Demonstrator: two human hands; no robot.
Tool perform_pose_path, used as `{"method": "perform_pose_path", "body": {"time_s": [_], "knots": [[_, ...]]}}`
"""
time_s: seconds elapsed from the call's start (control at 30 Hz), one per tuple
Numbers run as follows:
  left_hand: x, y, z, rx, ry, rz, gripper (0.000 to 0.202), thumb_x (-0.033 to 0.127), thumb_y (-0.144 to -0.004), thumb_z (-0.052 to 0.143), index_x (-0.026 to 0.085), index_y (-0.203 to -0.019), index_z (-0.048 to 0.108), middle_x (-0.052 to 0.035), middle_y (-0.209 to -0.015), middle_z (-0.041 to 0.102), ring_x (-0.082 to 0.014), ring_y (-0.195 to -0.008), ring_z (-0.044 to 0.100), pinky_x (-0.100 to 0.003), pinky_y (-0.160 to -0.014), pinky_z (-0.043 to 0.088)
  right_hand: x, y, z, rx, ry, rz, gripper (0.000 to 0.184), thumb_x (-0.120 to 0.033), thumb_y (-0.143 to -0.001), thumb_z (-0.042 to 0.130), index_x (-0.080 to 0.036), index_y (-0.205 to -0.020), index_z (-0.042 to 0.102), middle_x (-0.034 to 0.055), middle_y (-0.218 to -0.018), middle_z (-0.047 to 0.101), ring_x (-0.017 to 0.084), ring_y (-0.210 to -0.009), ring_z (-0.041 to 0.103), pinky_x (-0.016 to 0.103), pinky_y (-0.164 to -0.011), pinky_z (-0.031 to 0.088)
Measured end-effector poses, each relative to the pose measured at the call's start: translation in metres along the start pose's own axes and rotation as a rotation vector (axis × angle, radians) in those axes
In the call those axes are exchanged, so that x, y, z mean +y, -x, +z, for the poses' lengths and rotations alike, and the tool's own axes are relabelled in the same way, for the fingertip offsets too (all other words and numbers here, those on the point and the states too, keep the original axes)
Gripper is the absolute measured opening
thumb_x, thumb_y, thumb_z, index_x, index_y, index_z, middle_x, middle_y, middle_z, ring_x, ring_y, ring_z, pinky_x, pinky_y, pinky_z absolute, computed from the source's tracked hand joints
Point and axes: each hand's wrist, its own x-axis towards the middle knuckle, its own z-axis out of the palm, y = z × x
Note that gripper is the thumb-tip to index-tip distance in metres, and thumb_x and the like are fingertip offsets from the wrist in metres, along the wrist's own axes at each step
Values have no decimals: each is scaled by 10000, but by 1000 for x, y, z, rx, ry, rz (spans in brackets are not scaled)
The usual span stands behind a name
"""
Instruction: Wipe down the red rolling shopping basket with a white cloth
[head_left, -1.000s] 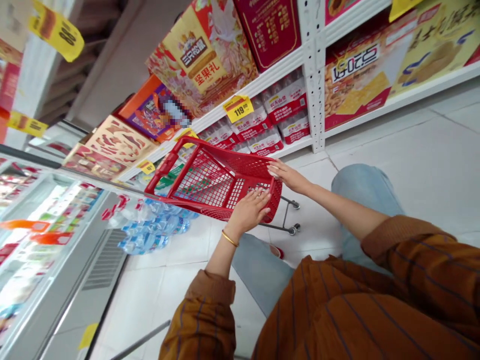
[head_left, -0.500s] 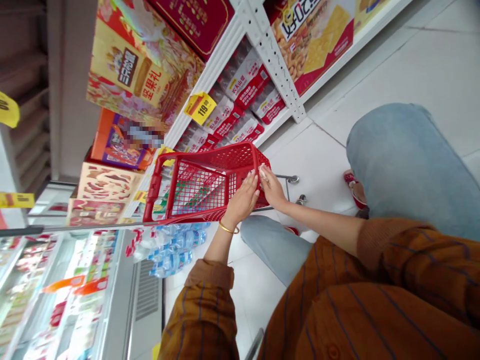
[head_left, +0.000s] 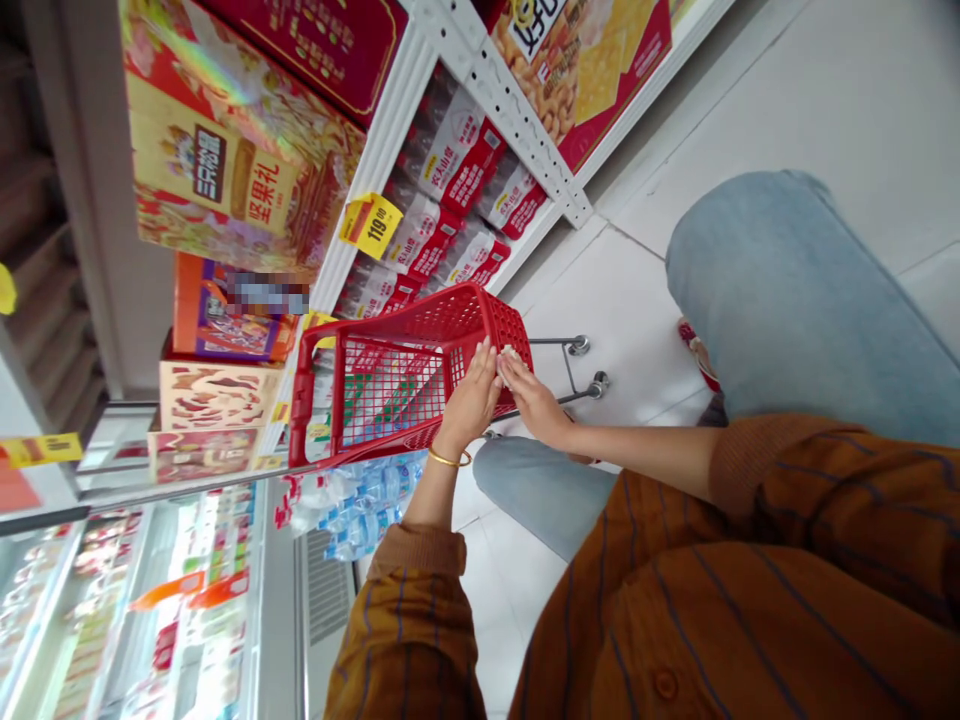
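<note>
A red plastic shopping cart (head_left: 491,320) stands in front of me. My left hand (head_left: 471,398), with a gold bangle at the wrist, is stretched out flat, fingers straight and together, above the cart's near side. Against its edge rests my right hand (head_left: 534,400), fingers bent over a small crumpled white tissue (head_left: 510,354). Only a bit of the tissue shows; the rest is hidden between the hands. Whether either hand touches the cart I cannot tell.
Store shelves (head_left: 510,90) hold gift boxes (head_left: 240,180) and red-labelled bottle packs (head_left: 457,150). Blue-tinted water bottles (head_left: 367,510) are stacked behind the cart, near a lit cooler (head_left: 150,600). Cart wheels (head_left: 598,384) rest on white floor tiles beside my legs.
The view has shifted a little, so shelves and cart sit differently in it. My hands stay together with the tissue, and my right fingers have slid slightly along the left hand.
</note>
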Motion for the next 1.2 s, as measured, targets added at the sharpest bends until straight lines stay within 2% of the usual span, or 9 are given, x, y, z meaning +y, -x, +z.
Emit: {"method": "perform_pose_path", "body": {"time_s": [0.23, 0.37, 0.47, 0.53, 0.6, 0.67, 0.77, 0.97, 1.2], "knots": [[6, 8, -8, 11, -19, 12, 529, 338, -1013, 274, 182, -1509, 174, -143, -1581, 217, -212, -1470, 150, -474, -1177, 278, -5, 17, -5, -79, -41, -27, 601, -102, -965, 280, -320, -1516, 178, -10, -1601, 163, 164, -1473, 142, 464, -1205, 211], [7, 6, -26, -22, -138, 106, 482, 351, -988, 377, 163, -1433, 368, -150, -1505, 390, -239, -1442, 270, -501, -1162, 312, -9, 25, -17, -119, -69, 5, 523, -168, -980, 308, -304, -1484, 310, 18, -1557, 307, 168, -1444, 257, 445, -1191, 268], [7, -7, -37, 8, -212, 173, 403, 356, -967, 433, 170, -1313, 521, -125, -1348, 573, -248, -1393, 372, -519, -1167, 297, -5, 21, -25, 5, -58, 90, 458, -229, -979, 352, -263, -1430, 426, 65, -1460, 462, 180, -1374, 396, 422, -1167, 322], [7, -17, -37, 12, -201, 187, 429, 347, -967, 429, 155, -1347, 484, -134, -1374, 546, -251, -1419, 322, -522, -1176, 273, 1, 11, -28, 143, -32, 148, 431, -269, -978, 375, -244, -1397, 474, 88, -1399, 521, 194, -1333, 445, 424, -1157, 335], [8, -24, -31, -39, -169, 190, 491, 333, -978, 389, 144, -1431, 364, -150, -1491, 408, -260, -1465, 194, -536, -1180, 248, 9, -3, -26, 238, -23, 182, 413, -312, -978, 391, -247, -1370, 507, 88, -1412, 503, 205, -1339, 432, 431, -1164, 317], [8, -28, -24, -103, -136, 182, 513, 311, -993, 332, 152, -1476, 267, -152, -1555, 288, -264, -1484, 75, -555, -1178, 231, 17, -16, -20, 256, -46, 201, 411, -362, -977, 404, -259, -1357, 521, 70, -1490, 412, 215, -1392, 358, 435, -1181, 278], [8, -28, -16, -149, -117, 172, 520, 281, -1001, 288, 141, -1494, 204, -168, -1575, 222, -267, -1482, -26, -568, -1178, 211, 25, -27, -4, 216, -123, 221, 456, -404, -984, 383, -262, -1411, 454, 47, -1579, 245, 219, -1460, 210, 445, -1199, 222], [11, -24, -19, -192, -151, 160, 538, 253, -999, 288, 131, -1505, 152, -187, -1574, 208, -276, -1482, -23, -577, -1174, 218, 28, -7, 19, 189, -153, 146, 522, -229, -1007, 285, -335, -1511, 201, -10, -1603, 168, 144, -1470, 159, 395, -1211, 202], [10, -15, -17, -225, -184, 161, 497, 215, -982, 319, 111, -1468, 291, -178, -1552, 279, -280, -1485, 11, -558, -1171, 264, 23, 13, 20, 120, -139, 69, 670, -53, -953, 286, -377, -1513, 114, -47, -1612, 100, 143, -1476, 96, 389, -1208, 220]]}}
